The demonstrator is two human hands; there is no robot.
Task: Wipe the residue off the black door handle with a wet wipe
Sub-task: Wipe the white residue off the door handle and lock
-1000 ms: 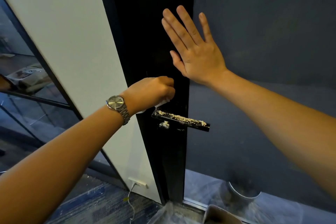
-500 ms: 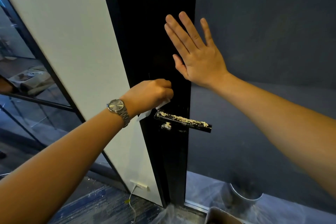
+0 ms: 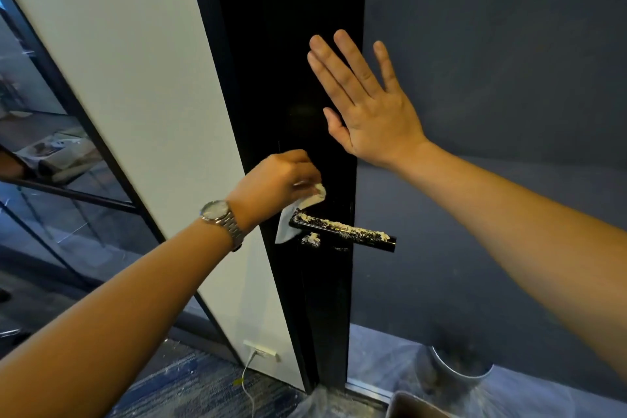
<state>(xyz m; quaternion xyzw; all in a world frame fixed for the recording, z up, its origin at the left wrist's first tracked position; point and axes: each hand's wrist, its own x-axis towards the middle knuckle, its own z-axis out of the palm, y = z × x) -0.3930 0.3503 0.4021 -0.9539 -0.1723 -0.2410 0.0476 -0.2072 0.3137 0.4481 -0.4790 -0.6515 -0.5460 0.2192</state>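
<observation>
Wet wipe poised at the near end of a crusted door handle

The left hand (image 3: 276,181) (watch at the wrist) pinches a white wet wipe (image 3: 298,214) that hangs against the black door handle (image 3: 342,231), speckled with pale residue (image 3: 349,230); the right hand (image 3: 366,105) spreads flat on the door (image 3: 288,44), grasping nothing.

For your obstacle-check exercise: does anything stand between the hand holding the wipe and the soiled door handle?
Nothing visible does. The left hand holds the wet wipe just above the door handle's near end; the right hand lies higher up.
</observation>
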